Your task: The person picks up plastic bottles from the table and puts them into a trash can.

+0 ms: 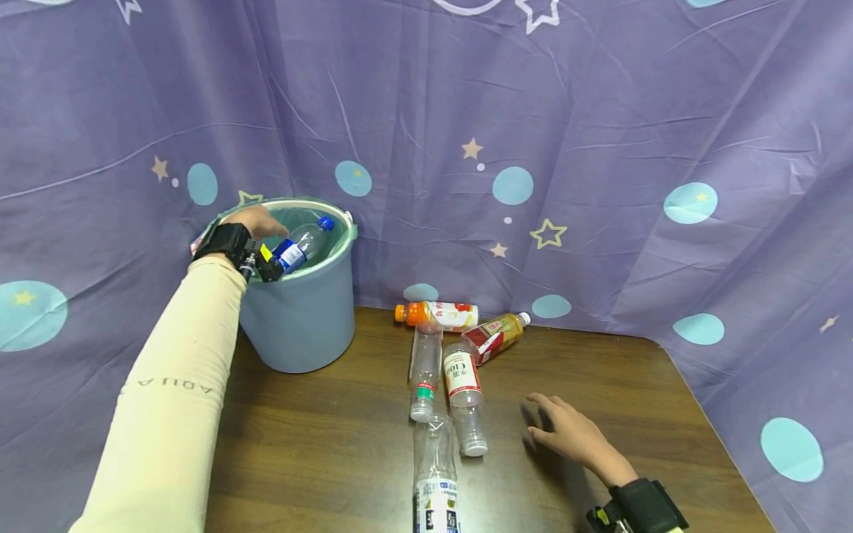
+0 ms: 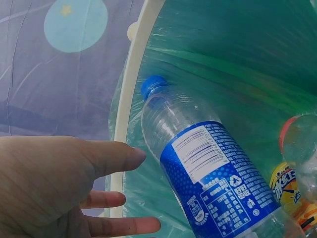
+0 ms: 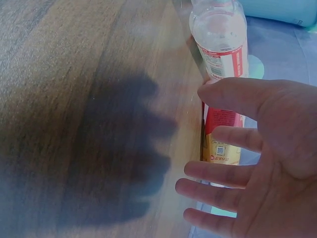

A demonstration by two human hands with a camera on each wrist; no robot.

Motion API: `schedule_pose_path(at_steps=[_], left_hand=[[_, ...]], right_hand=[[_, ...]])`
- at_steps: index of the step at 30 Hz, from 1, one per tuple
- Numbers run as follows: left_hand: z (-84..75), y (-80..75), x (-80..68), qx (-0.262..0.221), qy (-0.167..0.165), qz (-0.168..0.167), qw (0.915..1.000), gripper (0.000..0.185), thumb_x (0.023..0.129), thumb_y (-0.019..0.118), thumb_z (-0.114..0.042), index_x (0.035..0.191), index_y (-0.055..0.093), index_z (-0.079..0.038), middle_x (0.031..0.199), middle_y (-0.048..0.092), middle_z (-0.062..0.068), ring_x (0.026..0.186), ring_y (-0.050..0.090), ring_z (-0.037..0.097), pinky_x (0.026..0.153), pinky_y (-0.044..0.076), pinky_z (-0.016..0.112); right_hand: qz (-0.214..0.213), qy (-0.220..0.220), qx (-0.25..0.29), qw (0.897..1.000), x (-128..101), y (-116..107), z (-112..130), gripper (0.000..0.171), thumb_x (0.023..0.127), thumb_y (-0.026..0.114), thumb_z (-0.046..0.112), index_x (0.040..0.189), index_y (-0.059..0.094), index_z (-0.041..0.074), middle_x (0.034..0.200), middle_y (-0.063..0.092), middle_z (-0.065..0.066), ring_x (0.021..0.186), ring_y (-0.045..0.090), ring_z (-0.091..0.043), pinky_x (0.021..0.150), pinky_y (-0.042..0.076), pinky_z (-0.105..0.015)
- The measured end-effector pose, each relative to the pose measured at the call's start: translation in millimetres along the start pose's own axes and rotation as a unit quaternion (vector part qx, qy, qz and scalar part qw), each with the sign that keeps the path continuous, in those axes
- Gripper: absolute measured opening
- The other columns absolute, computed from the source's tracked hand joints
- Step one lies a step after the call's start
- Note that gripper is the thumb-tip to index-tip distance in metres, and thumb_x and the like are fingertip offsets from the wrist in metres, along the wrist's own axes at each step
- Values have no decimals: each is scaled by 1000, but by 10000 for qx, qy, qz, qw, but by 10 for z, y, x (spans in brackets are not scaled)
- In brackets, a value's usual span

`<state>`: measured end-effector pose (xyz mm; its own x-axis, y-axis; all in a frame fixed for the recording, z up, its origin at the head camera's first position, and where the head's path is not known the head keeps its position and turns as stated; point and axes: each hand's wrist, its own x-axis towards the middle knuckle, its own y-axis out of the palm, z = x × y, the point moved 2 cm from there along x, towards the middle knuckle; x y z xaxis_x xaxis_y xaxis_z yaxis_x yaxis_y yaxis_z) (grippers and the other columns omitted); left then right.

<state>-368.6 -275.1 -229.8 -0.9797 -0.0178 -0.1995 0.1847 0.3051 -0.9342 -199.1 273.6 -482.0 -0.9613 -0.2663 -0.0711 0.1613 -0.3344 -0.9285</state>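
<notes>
Over the pale blue plastic bucket (image 1: 303, 326), our left hand (image 1: 256, 220) spreads open beside a blue-labelled clear bottle (image 2: 208, 173); our right hand (image 1: 566, 433) hovers open above the wooden surface (image 1: 320, 451).

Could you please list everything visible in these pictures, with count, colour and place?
bucket: one, pale blue with a green liner, far left of the table.
blue-capped bottle: one, clear with a blue label, in the bucket's mouth beside the left hand.
bottles on the table: five, clear or orange, in a cluster mid-table.
table: one, dark brown wood.
curtain: one, purple with stars and dots, behind.
left hand: over the bucket rim, fingers straight.
right hand: open above the table, right of the bottles.
</notes>
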Motion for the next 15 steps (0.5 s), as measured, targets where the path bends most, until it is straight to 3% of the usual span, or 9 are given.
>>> schedule_pose_path(at_steps=[10, 15], left_hand=[[-45, -74, -39, 69, 78, 64, 9999, 72, 96, 51, -36, 136, 42, 24, 141, 44, 45, 126, 49, 53, 112, 39, 60], [-133, -141, -63, 149, 79, 292, 9994, 77, 101, 45, -36, 145, 27, 25, 150, 28, 46, 140, 34, 57, 117, 32, 62]], right_hand=[[117, 82, 75, 9999, -1, 15, -12, 60, 89, 77, 29, 142, 56, 11, 133, 62, -25, 130, 51, -56, 93, 49, -69], [118, 83, 46, 9999, 10, 19, -1, 59, 89, 78, 29, 142, 56, 11, 133, 62, -24, 129, 53, -55, 93, 50, -68]])
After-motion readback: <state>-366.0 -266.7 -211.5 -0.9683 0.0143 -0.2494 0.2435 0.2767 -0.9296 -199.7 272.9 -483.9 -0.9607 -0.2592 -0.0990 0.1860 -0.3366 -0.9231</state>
